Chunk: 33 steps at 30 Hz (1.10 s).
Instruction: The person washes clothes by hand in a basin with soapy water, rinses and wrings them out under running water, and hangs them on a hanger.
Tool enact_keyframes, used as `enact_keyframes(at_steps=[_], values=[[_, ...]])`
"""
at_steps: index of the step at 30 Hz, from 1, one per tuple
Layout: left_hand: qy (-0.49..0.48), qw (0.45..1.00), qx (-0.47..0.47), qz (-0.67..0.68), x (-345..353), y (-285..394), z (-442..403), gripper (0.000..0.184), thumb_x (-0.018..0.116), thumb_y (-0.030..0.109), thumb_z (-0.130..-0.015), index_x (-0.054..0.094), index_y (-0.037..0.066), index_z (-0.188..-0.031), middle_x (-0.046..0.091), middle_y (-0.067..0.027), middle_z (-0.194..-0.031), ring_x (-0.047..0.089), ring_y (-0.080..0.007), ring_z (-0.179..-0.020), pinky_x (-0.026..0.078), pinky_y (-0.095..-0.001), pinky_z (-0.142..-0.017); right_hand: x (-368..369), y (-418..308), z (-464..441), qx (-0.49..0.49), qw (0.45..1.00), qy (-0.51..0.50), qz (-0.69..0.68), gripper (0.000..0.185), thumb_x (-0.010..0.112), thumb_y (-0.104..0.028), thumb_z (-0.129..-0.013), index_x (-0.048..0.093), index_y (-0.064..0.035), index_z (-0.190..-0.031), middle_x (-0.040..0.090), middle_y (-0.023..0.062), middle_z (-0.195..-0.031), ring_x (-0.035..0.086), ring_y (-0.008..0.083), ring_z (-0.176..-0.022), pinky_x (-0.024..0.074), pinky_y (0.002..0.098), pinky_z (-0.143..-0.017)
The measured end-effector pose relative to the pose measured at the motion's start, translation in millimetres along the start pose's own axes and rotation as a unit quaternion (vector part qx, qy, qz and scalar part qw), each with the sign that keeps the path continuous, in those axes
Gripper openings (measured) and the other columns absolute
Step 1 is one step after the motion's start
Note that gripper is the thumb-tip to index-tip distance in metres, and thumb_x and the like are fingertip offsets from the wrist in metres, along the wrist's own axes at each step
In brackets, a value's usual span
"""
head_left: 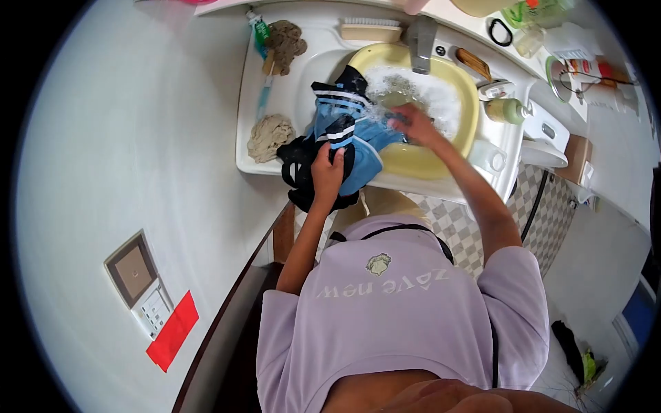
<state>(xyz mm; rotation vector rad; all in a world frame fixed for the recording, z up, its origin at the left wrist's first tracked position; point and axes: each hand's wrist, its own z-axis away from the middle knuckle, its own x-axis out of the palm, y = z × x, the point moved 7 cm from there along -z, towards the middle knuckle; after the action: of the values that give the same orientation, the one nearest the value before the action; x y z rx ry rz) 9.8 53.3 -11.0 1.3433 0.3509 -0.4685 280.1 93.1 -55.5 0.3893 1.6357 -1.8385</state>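
A wet blue garment [368, 158] with black parts and black-and-white striped bands is bunched over the left rim of a yellow basin [470, 89]. My left hand [327, 168] is closed on the garment's striped edge, near the sink's front. Over the basin, my right hand [416, 126] has its fingers curled together beside the blue cloth. A small bluish bit shows at those fingertips; whether it is cloth or another object is unclear. White suds [444, 103] float on the basin water under a grey faucet [421, 45].
On the white sink [244, 138] lie a beige wadded cloth [270, 138], a brown wadded cloth [286, 45], a toothpaste tube [259, 29] and a scrubbing brush [372, 29]. To the right stand a pump bottle [506, 111] and a clear container [487, 157].
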Motion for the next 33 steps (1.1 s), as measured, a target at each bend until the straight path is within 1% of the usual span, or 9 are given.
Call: enact_keyframes(at_steps=[2, 3, 7, 12, 17, 26, 30, 31, 33], values=[[0.045, 0.994, 0.063, -0.073, -19.8, 42.6, 8.3, 0.038, 0.064, 0.023, -0.083, 0.054, 0.001, -0.113, 0.057, -0.0179, -0.104, 0.06, -0.0276, -0.081, 0.047, -0.0341, -0.069, 31.0, -44.2, -3.9, 0.046, 0.987, 0.014, -0.154, 0.058, 0.071, -0.047, -0.073, 0.059, -0.0102, -0.115, 0.057, 0.0202, -0.106, 0.047, 0.0397, -0.111, 0.0396, 0.0441, -0.094], [-0.01, 0.997, -0.023, -0.069, -23.8, 37.7, 14.6, 0.058, 0.069, 0.034, -0.077, 0.049, 0.006, -0.124, 0.047, -0.0158, -0.122, 0.053, -0.0308, -0.102, 0.046, -0.0407, -0.079, 49.0, -54.1, -5.8, 0.051, 0.992, 0.014, -0.116, 0.056, 0.072, -0.048, -0.071, 0.06, -0.0108, -0.111, 0.057, 0.0197, -0.106, 0.047, 0.0385, -0.111, 0.0396, 0.0447, -0.093], [0.055, 0.906, 0.115, -0.404, -45.7, 59.0, 38.1, 0.088, 0.074, 0.054, -0.062, 0.041, 0.016, -0.134, 0.039, -0.0194, -0.126, 0.032, -0.0466, -0.115, 0.035, -0.06, -0.088, 83.2, -81.1, -18.2, 0.021, 0.999, -0.029, -0.016, 0.044, 0.074, -0.045, -0.066, 0.06, -0.011, -0.09, 0.058, 0.0161, -0.099, 0.05, 0.0337, -0.105, 0.0397, 0.0466, -0.087], [-0.019, 0.934, 0.129, -0.334, -43.9, 37.2, 34.9, 0.064, 0.076, 0.034, -0.063, 0.055, 0.012, -0.119, 0.044, -0.0202, -0.119, 0.04, -0.0444, -0.11, 0.044, -0.0497, -0.08, 89.3, -72.2, -21.8, 0.002, 0.977, -0.021, -0.212, 0.023, 0.071, -0.016, -0.068, 0.05, -0.0068, -0.066, 0.049, 0.0086, -0.061, 0.048, 0.0149, -0.061, 0.0388, 0.0287, -0.059], [-0.034, 0.985, 0.103, -0.136, -40.1, 43.2, 2.9, 0.028, 0.068, 0.009, -0.065, 0.061, 0.006, -0.092, 0.058, -0.0132, -0.083, 0.058, -0.0328, -0.08, 0.047, -0.0382, -0.072, 43.7, -68.9, -3.0, 0.049, 0.92, 0.051, -0.385, 0.022, 0.064, -0.003, -0.071, 0.045, -0.0083, -0.063, 0.039, -0.0025, -0.059, 0.037, 0.0055, -0.058, 0.0304, 0.0224, -0.053], [-0.12, 0.961, 0.245, -0.038, 51.2, 171.3, -41.4, 0.048, 0.071, 0.012, -0.069, 0.056, 0.01, -0.115, 0.049, -0.0159, -0.11, 0.049, -0.0358, -0.104, 0.042, -0.0378, -0.09, -94.0, -36.0, 54.4, 0.101, 0.865, 0.341, -0.353, 0.028, 0.058, 0.002, -0.075, 0.038, -0.0119, -0.062, 0.036, -0.0081, -0.063, 0.031, 0.0019, -0.058, 0.0244, 0.018, -0.051], [-0.145, 0.917, 0.26, -0.267, 114.7, 113.3, -46.3, 0.058, 0.061, 0.035, -0.082, 0.042, 0.016, -0.134, 0.033, -0.0198, -0.136, 0.032, -0.0455, -0.124, 0.028, -0.0498, -0.104, -79.5, 14.9, 44.1, 0.055, 0.92, 0.347, 0.173, 0.022, 0.072, -0.021, -0.075, 0.057, -0.0097, -0.086, 0.058, 0.0041, -0.082, 0.056, 0.0193, -0.081, 0.0429, 0.0356, -0.066], [-0.141, 0.895, 0.274, -0.322, 128.4, 98.8, -48.4, 0.059, 0.058, 0.038, -0.084, 0.04, 0.017, -0.137, 0.03, -0.02, -0.14, 0.029, -0.0475, -0.126, 0.023, -0.0528, -0.106, -66.4, 19.3, 37.8, 0.05, 0.924, 0.318, 0.205, 0.052, 0.071, -0.043, -0.073, 0.056, -0.0196, -0.117, 0.051, 0.0161, -0.119, 0.048, 0.0356, -0.11, 0.0413, 0.0511, -0.085], [-0.16, 0.872, 0.274, -0.373, 147.9, 70.8, -53.3, 0.056, 0.053, 0.039, -0.087, 0.039, 0.018, -0.137, 0.024, -0.0193, -0.145, 0.026, -0.0489, -0.128, 0.015, -0.0556, -0.108, -40.1, 4.4, 27.4, 0.199, 0.937, 0.17, 0.232, 0.062, 0.064, -0.055, -0.075, 0.046, -0.0346, -0.13, 0.022, 0.0118, -0.147, 0.031, 0.0491, -0.124, 0.0337, 0.0638, -0.093]])
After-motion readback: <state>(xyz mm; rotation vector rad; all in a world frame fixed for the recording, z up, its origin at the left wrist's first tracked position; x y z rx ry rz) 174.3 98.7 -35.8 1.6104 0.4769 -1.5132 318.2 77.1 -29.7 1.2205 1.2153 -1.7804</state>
